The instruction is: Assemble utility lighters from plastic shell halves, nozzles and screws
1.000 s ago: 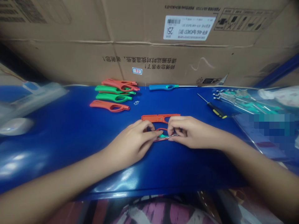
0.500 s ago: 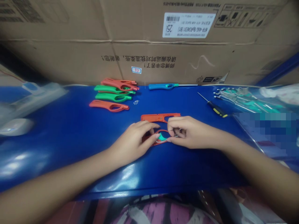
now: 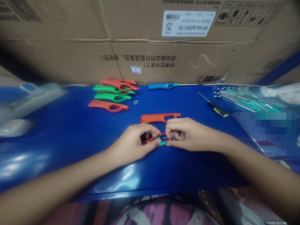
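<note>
Glossy blue table [image 3: 77, 125]: stacked orange and green plastic casings [image 3: 105, 97] at left; my left hand [image 3: 138, 140] pinches an open orange plastic half-shell [image 3: 161, 134], teal plastic insert [image 3: 162, 143] inside, seating seemingly unfinished; matching orange plastic half [image 3: 151, 118] behind, unjoined; my right hand [image 3: 187, 134] curls close, hold unclear; forearms angle inward.

Second casing [image 3: 150, 118] behind front casing [image 3: 152, 138], handles [image 3: 110, 97] back left, screwdriver [image 3: 217, 108] back right — carton [image 3: 140, 47] behind table [image 3: 70, 122].
</note>
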A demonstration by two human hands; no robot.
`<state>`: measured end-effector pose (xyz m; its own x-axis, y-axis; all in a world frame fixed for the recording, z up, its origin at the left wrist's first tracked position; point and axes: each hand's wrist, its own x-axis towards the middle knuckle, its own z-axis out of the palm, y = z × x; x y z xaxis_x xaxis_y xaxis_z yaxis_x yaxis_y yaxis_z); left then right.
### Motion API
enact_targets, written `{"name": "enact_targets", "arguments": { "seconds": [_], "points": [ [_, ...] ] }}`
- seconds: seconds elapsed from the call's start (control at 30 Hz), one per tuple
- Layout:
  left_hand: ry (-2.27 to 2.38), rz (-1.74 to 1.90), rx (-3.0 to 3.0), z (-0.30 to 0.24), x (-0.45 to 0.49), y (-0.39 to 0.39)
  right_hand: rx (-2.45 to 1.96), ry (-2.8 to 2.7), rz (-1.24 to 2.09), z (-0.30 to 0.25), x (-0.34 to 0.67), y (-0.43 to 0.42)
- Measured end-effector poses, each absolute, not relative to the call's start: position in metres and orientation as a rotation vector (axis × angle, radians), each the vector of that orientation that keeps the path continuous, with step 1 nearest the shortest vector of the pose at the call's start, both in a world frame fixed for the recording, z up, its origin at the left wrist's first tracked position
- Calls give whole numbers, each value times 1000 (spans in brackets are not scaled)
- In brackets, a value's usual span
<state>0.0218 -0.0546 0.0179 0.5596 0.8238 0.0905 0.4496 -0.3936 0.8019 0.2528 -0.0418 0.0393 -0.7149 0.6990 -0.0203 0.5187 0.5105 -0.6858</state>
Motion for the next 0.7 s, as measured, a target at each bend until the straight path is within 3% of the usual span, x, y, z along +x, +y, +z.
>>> {"name": "enact_targets", "arguments": {
  "seconds": [0.27, 0.7],
  "points": [
    [1042, 646, 1956, 17, 22, -55, -989, -2521, 925, 35, 253, -42],
    [988, 766, 2348, 17, 16, -48, -1120, -2467, 976, 39, 256, -39]
  ]
}}
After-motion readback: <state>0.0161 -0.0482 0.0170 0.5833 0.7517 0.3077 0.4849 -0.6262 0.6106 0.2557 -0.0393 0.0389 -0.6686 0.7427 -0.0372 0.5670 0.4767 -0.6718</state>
